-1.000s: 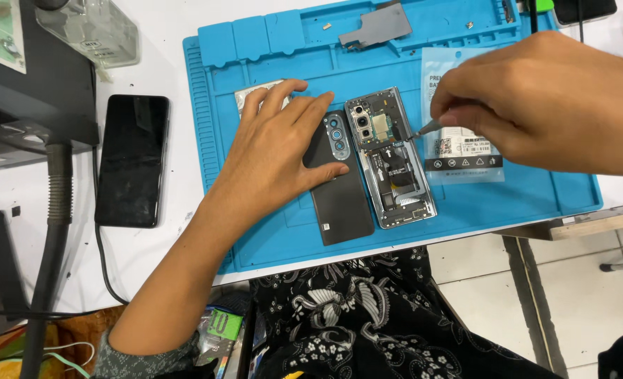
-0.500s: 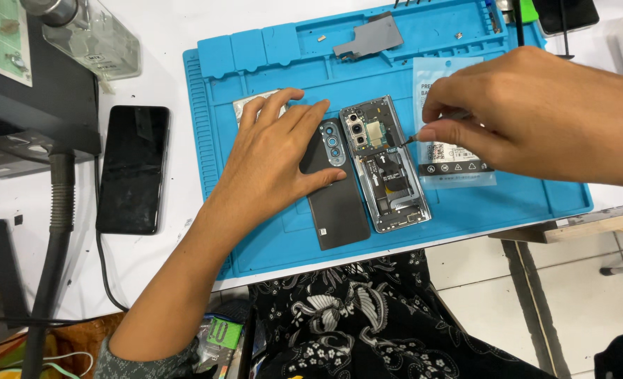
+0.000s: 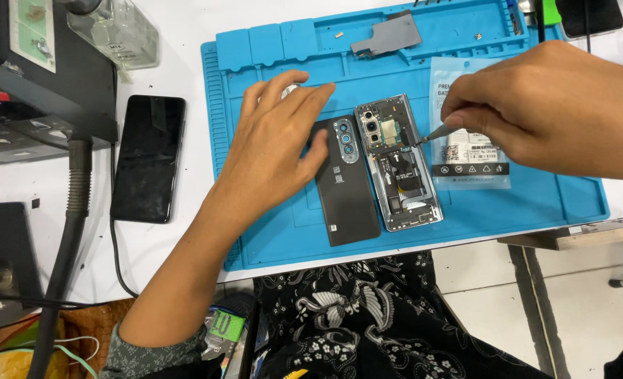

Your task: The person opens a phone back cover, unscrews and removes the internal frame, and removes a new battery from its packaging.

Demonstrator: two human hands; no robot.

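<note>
Desk (image 3: pixel 185 42), white and smooth, carries a ribbed blue silicone work mat (image 3: pixel 536 203). Left hand (image 3: pixel 276 151) lies flat, fingers spread, holding nothing, steadying the matte black phone back cover (image 3: pixel 350 189). Right hand (image 3: pixel 557 105) pinches a thin metal tool (image 3: pixel 431 133), tip at the open silver-framed phone (image 3: pixel 399 165). Advisable: keep the tip shallow, pressure light, frame pinned.
</note>
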